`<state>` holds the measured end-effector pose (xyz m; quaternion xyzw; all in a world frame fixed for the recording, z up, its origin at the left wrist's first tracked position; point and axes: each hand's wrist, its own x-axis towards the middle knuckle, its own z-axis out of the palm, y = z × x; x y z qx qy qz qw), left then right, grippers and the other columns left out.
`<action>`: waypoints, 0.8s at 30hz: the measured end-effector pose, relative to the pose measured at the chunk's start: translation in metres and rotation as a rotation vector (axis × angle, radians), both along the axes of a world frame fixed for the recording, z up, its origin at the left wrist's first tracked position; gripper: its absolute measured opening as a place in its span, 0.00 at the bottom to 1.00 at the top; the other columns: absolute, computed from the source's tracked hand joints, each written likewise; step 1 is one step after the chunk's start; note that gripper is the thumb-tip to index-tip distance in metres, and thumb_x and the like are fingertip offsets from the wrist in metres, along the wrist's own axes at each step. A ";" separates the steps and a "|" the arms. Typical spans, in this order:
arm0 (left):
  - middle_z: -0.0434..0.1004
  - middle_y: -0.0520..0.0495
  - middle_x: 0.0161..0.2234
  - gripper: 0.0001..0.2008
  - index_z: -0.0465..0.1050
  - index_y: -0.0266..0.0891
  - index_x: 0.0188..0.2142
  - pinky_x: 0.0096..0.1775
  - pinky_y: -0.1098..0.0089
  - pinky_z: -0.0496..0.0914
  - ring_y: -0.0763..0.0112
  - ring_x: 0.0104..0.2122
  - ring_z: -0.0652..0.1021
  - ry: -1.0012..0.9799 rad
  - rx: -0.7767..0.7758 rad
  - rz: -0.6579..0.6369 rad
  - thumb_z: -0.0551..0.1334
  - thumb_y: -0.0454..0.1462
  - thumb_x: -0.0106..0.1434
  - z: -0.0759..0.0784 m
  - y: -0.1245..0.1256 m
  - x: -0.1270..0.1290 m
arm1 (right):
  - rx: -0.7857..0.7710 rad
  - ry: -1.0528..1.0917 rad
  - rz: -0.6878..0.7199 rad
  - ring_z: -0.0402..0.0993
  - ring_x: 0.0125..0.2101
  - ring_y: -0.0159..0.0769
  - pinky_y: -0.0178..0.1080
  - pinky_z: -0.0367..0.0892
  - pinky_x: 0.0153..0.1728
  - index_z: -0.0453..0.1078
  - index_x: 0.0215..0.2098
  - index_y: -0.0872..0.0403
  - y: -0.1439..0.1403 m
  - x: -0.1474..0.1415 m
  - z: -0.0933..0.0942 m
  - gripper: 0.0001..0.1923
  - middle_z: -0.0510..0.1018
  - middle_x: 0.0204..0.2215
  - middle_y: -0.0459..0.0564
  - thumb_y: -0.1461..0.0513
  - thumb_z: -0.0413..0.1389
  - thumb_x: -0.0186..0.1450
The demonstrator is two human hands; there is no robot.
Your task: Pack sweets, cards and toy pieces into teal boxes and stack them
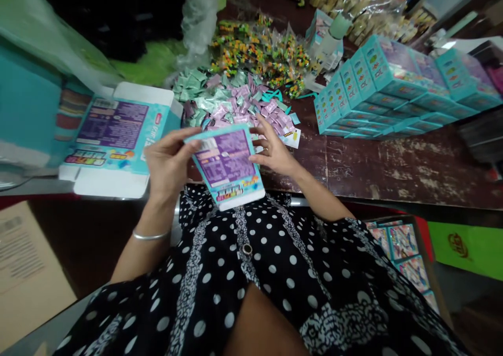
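A turquoise and purple printed carton [228, 162] with a white flap at its lower end is held up over the table's front edge. My left hand [171, 159] is closed on its left upper corner, thumb on the printed face. At the carton's right side is my right hand [275, 149], its fingers apart and some of them behind the edge, with the thumb tip at the printed face. Just behind the carton lies a heap of small mint and lilac packets [239, 101]. More cartons of the same print [118, 130] lie at the left.
Stacked turquoise boxes [369, 88] stand at the right on the dark table [353, 170]. Clear bags of orange, green and black pieces [259, 49] lie behind the packets, beside a bottle [330, 41]. Below right, a carton holds packed boxes [404, 240].
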<state>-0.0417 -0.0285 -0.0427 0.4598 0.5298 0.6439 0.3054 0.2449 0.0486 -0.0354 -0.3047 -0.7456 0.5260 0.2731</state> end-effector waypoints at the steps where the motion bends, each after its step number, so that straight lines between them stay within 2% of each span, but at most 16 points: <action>1: 0.89 0.47 0.48 0.12 0.88 0.42 0.49 0.54 0.59 0.80 0.65 0.45 0.85 -0.070 0.100 0.109 0.77 0.37 0.66 -0.001 0.006 -0.003 | -0.066 0.015 0.014 0.74 0.68 0.57 0.59 0.75 0.69 0.55 0.84 0.43 0.000 0.003 -0.003 0.63 0.68 0.77 0.59 0.35 0.75 0.60; 3: 0.86 0.47 0.46 0.13 0.85 0.39 0.47 0.56 0.60 0.78 0.68 0.46 0.83 -0.215 0.277 0.282 0.78 0.36 0.63 -0.006 0.015 -0.008 | -0.166 0.077 -0.015 0.72 0.70 0.60 0.61 0.73 0.72 0.58 0.82 0.44 0.001 0.011 -0.009 0.68 0.71 0.75 0.58 0.38 0.80 0.53; 5: 0.83 0.45 0.44 0.17 0.80 0.39 0.45 0.55 0.58 0.79 0.66 0.45 0.83 -0.286 0.283 0.313 0.80 0.40 0.60 -0.011 0.018 -0.014 | -0.248 0.185 -0.156 0.73 0.69 0.60 0.62 0.73 0.72 0.64 0.77 0.46 0.002 0.017 -0.016 0.61 0.76 0.70 0.57 0.37 0.78 0.53; 7: 0.82 0.42 0.45 0.25 0.77 0.39 0.47 0.57 0.52 0.79 0.59 0.47 0.84 -0.185 0.150 0.208 0.82 0.46 0.57 -0.010 0.012 -0.018 | -0.309 0.299 -0.322 0.77 0.66 0.58 0.61 0.78 0.67 0.67 0.73 0.46 0.002 0.022 -0.022 0.53 0.82 0.64 0.56 0.35 0.73 0.57; 9: 0.82 0.35 0.54 0.37 0.77 0.39 0.53 0.67 0.41 0.72 0.45 0.59 0.82 0.156 0.083 0.100 0.85 0.51 0.51 0.001 -0.002 -0.022 | -0.345 0.365 -0.411 0.82 0.60 0.54 0.56 0.82 0.60 0.69 0.69 0.46 0.000 0.025 -0.027 0.46 0.85 0.58 0.54 0.37 0.71 0.60; 11: 0.73 0.29 0.70 0.49 0.74 0.40 0.65 0.78 0.36 0.56 0.32 0.75 0.68 0.620 0.127 0.032 0.86 0.54 0.48 0.017 -0.018 -0.025 | -0.406 0.365 -0.389 0.85 0.51 0.48 0.49 0.85 0.52 0.71 0.63 0.48 -0.009 0.022 -0.033 0.42 0.87 0.52 0.52 0.40 0.73 0.58; 12: 0.68 0.29 0.75 0.50 0.72 0.41 0.69 0.79 0.34 0.50 0.30 0.79 0.62 0.795 0.112 -0.039 0.85 0.55 0.53 0.026 -0.025 -0.026 | -0.456 0.348 -0.346 0.85 0.46 0.45 0.45 0.84 0.47 0.72 0.60 0.48 -0.015 0.018 -0.037 0.40 0.87 0.48 0.51 0.42 0.75 0.56; 13: 0.68 0.31 0.76 0.47 0.71 0.43 0.72 0.80 0.34 0.49 0.30 0.79 0.63 0.917 0.048 -0.130 0.82 0.55 0.59 0.034 -0.029 -0.026 | -0.509 0.332 -0.295 0.84 0.41 0.42 0.42 0.83 0.42 0.72 0.56 0.49 -0.021 0.014 -0.039 0.38 0.87 0.45 0.49 0.43 0.76 0.54; 14: 0.72 0.31 0.74 0.43 0.72 0.44 0.72 0.78 0.35 0.53 0.31 0.76 0.69 0.980 -0.025 -0.235 0.78 0.55 0.64 0.040 -0.031 -0.025 | -0.553 0.322 -0.240 0.82 0.37 0.39 0.40 0.82 0.39 0.72 0.53 0.49 -0.027 0.010 -0.041 0.37 0.87 0.42 0.48 0.44 0.77 0.54; 16: 0.84 0.34 0.64 0.34 0.77 0.45 0.69 0.68 0.43 0.70 0.35 0.64 0.82 0.970 -0.208 -0.470 0.71 0.56 0.69 0.043 -0.030 -0.025 | -0.578 0.299 -0.119 0.81 0.36 0.37 0.38 0.80 0.38 0.72 0.50 0.49 -0.033 0.005 -0.042 0.34 0.86 0.41 0.48 0.44 0.76 0.55; 18: 0.89 0.35 0.54 0.31 0.81 0.45 0.62 0.53 0.52 0.78 0.40 0.52 0.87 0.883 -0.336 -0.615 0.66 0.59 0.69 0.039 -0.024 -0.026 | -0.516 0.214 0.035 0.82 0.39 0.37 0.39 0.80 0.41 0.73 0.50 0.50 -0.026 0.010 -0.038 0.32 0.85 0.41 0.49 0.42 0.75 0.58; 19: 0.90 0.36 0.52 0.30 0.83 0.45 0.60 0.48 0.55 0.78 0.41 0.48 0.87 0.859 -0.381 -0.634 0.65 0.59 0.69 0.035 -0.020 -0.028 | -0.450 0.145 0.076 0.82 0.40 0.38 0.40 0.80 0.43 0.74 0.50 0.50 -0.018 0.018 -0.035 0.31 0.85 0.42 0.50 0.42 0.73 0.59; 20: 0.90 0.36 0.50 0.29 0.83 0.45 0.57 0.45 0.56 0.77 0.41 0.46 0.88 0.856 -0.413 -0.619 0.64 0.60 0.69 0.031 -0.018 -0.031 | -0.358 0.062 0.058 0.82 0.41 0.39 0.41 0.80 0.45 0.75 0.49 0.51 -0.008 0.027 -0.031 0.29 0.85 0.43 0.51 0.42 0.72 0.61; 21: 0.90 0.36 0.48 0.28 0.83 0.45 0.56 0.44 0.56 0.75 0.42 0.45 0.87 0.869 -0.437 -0.585 0.63 0.60 0.69 0.028 -0.016 -0.033 | -0.239 -0.038 -0.020 0.82 0.43 0.40 0.44 0.79 0.47 0.75 0.49 0.51 0.004 0.039 -0.028 0.26 0.85 0.44 0.52 0.43 0.71 0.64; 24: 0.90 0.37 0.45 0.29 0.83 0.45 0.55 0.43 0.56 0.73 0.40 0.44 0.87 0.910 -0.536 -0.538 0.61 0.61 0.69 0.019 -0.017 -0.041 | 0.171 -0.461 -0.401 0.80 0.52 0.49 0.53 0.75 0.58 0.77 0.47 0.53 0.041 0.077 -0.021 0.13 0.86 0.50 0.58 0.55 0.67 0.70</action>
